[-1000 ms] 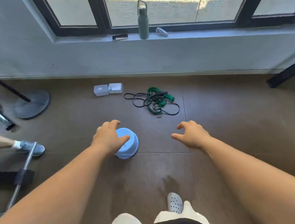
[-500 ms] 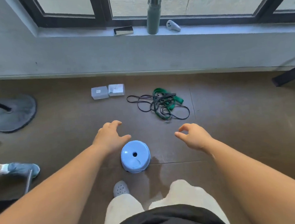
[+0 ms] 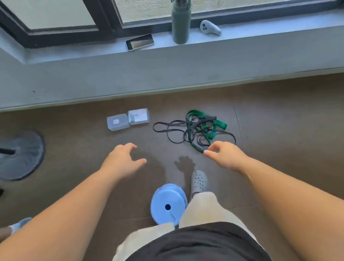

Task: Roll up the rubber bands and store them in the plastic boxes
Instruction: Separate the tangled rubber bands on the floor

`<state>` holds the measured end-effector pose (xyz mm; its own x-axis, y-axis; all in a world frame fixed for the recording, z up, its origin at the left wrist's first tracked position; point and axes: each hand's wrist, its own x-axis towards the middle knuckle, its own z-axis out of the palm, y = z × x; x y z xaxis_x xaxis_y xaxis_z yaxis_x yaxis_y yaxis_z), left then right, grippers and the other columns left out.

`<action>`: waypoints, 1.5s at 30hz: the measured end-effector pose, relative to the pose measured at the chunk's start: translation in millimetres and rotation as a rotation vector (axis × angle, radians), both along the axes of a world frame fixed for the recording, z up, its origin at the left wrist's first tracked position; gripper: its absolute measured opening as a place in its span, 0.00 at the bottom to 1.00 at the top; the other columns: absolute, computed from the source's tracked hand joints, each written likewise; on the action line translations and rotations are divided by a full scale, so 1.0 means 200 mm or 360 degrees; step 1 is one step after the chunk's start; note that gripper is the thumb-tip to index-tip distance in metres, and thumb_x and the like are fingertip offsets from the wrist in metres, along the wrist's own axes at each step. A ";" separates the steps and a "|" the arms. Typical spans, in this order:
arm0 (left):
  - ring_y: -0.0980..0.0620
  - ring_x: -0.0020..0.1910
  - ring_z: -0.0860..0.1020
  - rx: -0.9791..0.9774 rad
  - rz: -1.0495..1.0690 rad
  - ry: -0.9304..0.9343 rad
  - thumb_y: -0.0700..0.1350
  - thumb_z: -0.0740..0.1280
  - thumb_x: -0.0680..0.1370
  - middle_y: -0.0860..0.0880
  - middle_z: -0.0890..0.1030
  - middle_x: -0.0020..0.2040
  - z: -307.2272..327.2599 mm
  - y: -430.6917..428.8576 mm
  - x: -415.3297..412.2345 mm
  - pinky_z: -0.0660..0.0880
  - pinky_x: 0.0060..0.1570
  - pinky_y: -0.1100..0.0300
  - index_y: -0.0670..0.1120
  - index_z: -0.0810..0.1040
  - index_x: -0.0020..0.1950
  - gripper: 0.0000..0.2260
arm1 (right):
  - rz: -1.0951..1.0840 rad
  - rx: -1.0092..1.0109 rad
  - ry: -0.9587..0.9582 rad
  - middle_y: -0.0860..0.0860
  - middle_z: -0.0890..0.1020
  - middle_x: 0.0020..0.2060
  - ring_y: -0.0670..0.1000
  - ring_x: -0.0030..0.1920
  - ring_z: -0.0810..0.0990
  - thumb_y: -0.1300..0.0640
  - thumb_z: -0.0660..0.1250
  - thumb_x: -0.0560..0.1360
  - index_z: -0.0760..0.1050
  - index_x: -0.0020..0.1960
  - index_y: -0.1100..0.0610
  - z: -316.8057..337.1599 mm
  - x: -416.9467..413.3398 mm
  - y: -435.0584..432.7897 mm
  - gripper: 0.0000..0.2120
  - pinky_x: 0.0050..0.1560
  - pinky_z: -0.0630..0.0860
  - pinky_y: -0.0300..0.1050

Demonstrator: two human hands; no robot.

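Observation:
A tangle of black and green rubber bands (image 3: 198, 130) lies on the brown floor ahead of me. Two small clear plastic boxes (image 3: 128, 119) sit side by side to its left, lids on. My left hand (image 3: 121, 161) hovers above the floor with relaxed, spread fingers, holding nothing. My right hand (image 3: 224, 154) hovers just short of the near end of the bands, its fingers loosely curled and holding nothing.
A blue plastic stool (image 3: 167, 204) stands between my legs, beside my grey clog (image 3: 198, 180). A fan base (image 3: 14, 156) sits at the left. A low wall with a sill holds a phone (image 3: 139, 42), a green bottle (image 3: 180, 16) and a controller (image 3: 209, 27).
I have moved forward over the stool, which now sits under me. Both hands have come nearer the bands and boxes; the left hand let go of the stool.

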<state>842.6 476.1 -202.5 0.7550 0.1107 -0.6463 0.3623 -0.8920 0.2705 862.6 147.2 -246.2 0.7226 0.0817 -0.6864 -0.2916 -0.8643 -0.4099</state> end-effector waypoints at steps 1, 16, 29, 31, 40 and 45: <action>0.47 0.64 0.74 0.0022 -0.0014 0.0000 0.61 0.69 0.76 0.47 0.70 0.71 0.01 0.00 0.09 0.72 0.60 0.53 0.53 0.68 0.74 0.28 | 0.0031 0.0004 0.0026 0.52 0.80 0.63 0.55 0.62 0.78 0.39 0.63 0.79 0.78 0.62 0.52 0.00 0.09 -0.02 0.20 0.53 0.71 0.45; 0.46 0.69 0.72 -0.0108 -0.0291 -0.0028 0.60 0.70 0.76 0.46 0.71 0.72 -0.21 0.20 1.36 0.71 0.66 0.50 0.51 0.70 0.73 0.28 | -0.0186 -0.0138 0.0122 0.50 0.81 0.62 0.53 0.56 0.79 0.39 0.61 0.80 0.77 0.64 0.51 -0.17 1.06 0.19 0.20 0.54 0.74 0.47; 0.47 0.65 0.76 -0.0276 -0.0567 0.0268 0.60 0.68 0.78 0.47 0.71 0.73 -0.95 0.19 1.92 0.73 0.60 0.52 0.50 0.68 0.75 0.28 | -0.0438 -0.0350 0.0345 0.53 0.80 0.63 0.56 0.61 0.78 0.40 0.62 0.80 0.77 0.65 0.53 -0.77 1.34 0.21 0.21 0.59 0.75 0.50; 0.47 0.67 0.74 -0.0261 -0.0603 0.0308 0.60 0.67 0.78 0.48 0.70 0.74 -1.19 0.13 1.93 0.73 0.62 0.52 0.51 0.68 0.75 0.28 | -0.0439 -0.0335 0.0375 0.52 0.80 0.63 0.56 0.61 0.78 0.39 0.62 0.80 0.77 0.65 0.51 -1.01 1.37 0.16 0.21 0.58 0.75 0.49; 0.41 0.63 0.76 -0.0213 -0.0807 0.0360 0.60 0.68 0.77 0.44 0.71 0.68 -2.39 -0.19 2.01 0.74 0.62 0.50 0.51 0.70 0.72 0.27 | -0.0340 -0.0344 0.0444 0.55 0.78 0.66 0.58 0.64 0.76 0.39 0.61 0.80 0.75 0.67 0.54 -2.25 1.56 0.09 0.24 0.63 0.74 0.51; 0.40 0.61 0.76 -0.0144 -0.0905 0.0321 0.59 0.68 0.77 0.43 0.72 0.65 -2.95 -0.27 2.01 0.75 0.60 0.48 0.50 0.71 0.71 0.25 | -0.0147 -0.0352 0.0328 0.57 0.76 0.65 0.61 0.63 0.76 0.40 0.63 0.79 0.73 0.70 0.52 -2.79 1.61 0.16 0.24 0.62 0.75 0.55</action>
<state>1244.1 421.1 -792.4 0.5413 -0.3357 -0.7709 -0.1117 -0.9374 0.3298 1185.1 179.0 -803.5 0.5637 -0.1452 -0.8131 -0.4304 -0.8918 -0.1392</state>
